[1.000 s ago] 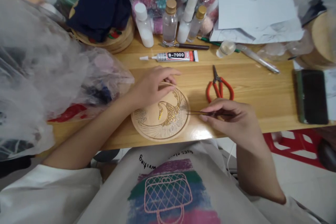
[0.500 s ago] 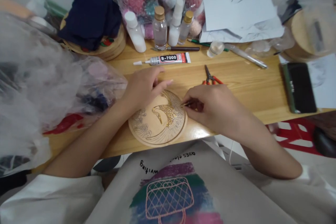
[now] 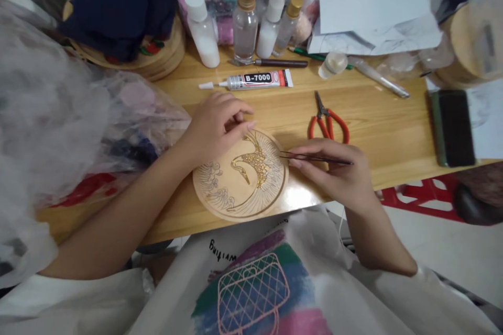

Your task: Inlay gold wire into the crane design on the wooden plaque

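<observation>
Round board (image 3: 231, 183) lies flat on the wooden table (image 3: 377, 125) at the centre of the frame, close to the table's front edge; it looks light, stiff and fairly smooth, so its plain rim is probably the best place to take hold. Above the board's upper left part rests the left hand (image 3: 216, 128), its fingers loosely curled with nothing seen in them; whether they press on the wood I cannot tell. Right of centre, the right hand (image 3: 338, 170) is bent into a pinch. A glue tube (image 3: 259, 79) lies in the upper middle, and red-handled pliers (image 3: 322, 110) lie right of centre. Slimmer are the tweezers (image 3: 314, 157), gripped between right thumb and fingers, tips at the board's right rim, contact unclear. Finest is the gold bird outline (image 3: 257, 165), seemingly raised and likely fragile under a thumb.
</observation>
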A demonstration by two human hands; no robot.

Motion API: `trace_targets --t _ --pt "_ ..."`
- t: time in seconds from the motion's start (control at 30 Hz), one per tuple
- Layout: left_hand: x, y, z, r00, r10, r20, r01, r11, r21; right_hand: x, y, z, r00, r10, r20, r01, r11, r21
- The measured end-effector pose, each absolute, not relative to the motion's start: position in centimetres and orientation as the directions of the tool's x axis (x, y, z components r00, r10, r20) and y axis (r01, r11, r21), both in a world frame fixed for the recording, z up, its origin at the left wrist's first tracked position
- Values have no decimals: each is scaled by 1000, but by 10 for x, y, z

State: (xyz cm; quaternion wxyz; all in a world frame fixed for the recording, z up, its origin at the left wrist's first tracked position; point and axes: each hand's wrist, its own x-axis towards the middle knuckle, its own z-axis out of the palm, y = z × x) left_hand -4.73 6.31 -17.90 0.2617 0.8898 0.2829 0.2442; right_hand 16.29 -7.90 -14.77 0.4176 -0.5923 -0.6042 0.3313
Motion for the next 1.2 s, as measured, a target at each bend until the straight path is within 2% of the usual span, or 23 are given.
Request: trace_targets --t 0.07,0.17,0.37,0.6,0.87,1.2 --pt "-48 64 -179 707 651 277 352 -663 660 161 -83 -152 85 993 83 326 51 -944" --pt "-49 63 -179 674 699 240 358 -593 721 159 -86 -158 26 997 73 249 64 -966" --pt "-48 61 -177 670 709 219 364 -571 735 158 -85 -165 -34 993 116 310 121 -943" --pt "-46 60 -171 655 747 116 457 -513 726 156 -85 -165 -31 994 105 340 109 -934" --pt "-46 60 -174 664 722 193 381 -550 743 156 -85 -165 -27 992 120 339 122 -933" --pt "-46 60 -172 663 732 160 411 -534 739 158 -85 -165 -38 992 119 348 124 -929"
